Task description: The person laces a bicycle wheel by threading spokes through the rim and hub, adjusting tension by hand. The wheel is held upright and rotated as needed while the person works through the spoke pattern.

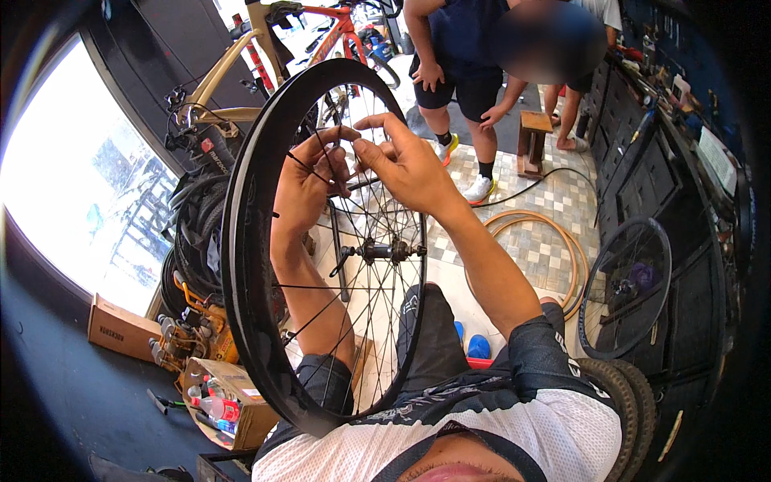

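Observation:
A bicycle wheel [249,241] with a deep black rim stands upright in front of my body, its lower rim against my clothing. Thin black spokes run from the rim to the dark hub [385,251]. My left hand [312,173] reaches in among the spokes in the wheel's upper half, fingers curled and pinching at a spoke. From the other side, my right hand [408,167] meets it there, thumb and index finger bent together at the same spot. The fingertips of both hands nearly touch, and they partly hide the spoke between them.
At left stand a cardboard box of bottles [249,402], an orange machine [201,321] and hanging black tires [193,233]. Bike frames [217,84] are beyond. Ahead, people stand near a wooden stool [532,145]. Tan hoops [562,241] and another wheel [626,289] are at right.

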The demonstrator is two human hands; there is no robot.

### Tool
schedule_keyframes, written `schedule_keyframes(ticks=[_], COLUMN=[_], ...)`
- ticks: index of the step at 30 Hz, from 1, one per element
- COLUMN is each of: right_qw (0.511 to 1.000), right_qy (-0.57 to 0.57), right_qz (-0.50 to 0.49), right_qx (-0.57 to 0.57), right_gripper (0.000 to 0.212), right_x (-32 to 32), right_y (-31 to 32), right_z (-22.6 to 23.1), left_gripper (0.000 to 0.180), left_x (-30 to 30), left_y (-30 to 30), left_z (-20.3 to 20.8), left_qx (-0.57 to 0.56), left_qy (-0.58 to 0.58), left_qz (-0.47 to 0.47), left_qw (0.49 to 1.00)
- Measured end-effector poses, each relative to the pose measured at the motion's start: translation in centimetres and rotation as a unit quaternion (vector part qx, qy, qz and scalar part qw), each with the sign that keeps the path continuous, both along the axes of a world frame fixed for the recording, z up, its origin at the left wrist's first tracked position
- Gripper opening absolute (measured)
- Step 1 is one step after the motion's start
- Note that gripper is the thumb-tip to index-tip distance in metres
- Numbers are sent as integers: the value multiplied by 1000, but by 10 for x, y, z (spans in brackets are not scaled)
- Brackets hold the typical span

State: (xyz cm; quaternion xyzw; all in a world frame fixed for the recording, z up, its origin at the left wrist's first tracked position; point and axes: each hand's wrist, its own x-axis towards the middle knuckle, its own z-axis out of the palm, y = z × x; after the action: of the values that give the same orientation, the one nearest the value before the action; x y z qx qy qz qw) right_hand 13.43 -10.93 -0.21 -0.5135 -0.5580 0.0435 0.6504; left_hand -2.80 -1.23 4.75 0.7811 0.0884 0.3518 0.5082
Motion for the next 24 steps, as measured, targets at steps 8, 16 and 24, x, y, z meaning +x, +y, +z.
schedule_keyframes(ticks=[8, 16, 24], right_qw=[989, 996, 998], right_qy=[-58, -51, 23], right_qz=[-37, 11, -29], right_qx=[130, 68, 45], right_gripper=[31, 19, 14], right_x=[-1, -5, 33], right_y=[4, -27, -91], right_z=[46, 64, 13], left_gripper=[19, 13, 89], left_x=[2, 13, 30], left_y=[19, 25, 34], left_z=[-3, -28, -50], left_qx=[-103, -120, -99], left_qy=[-27, -72, -85], left_qz=[-108, -71, -106], left_qw=[988, 988, 986])
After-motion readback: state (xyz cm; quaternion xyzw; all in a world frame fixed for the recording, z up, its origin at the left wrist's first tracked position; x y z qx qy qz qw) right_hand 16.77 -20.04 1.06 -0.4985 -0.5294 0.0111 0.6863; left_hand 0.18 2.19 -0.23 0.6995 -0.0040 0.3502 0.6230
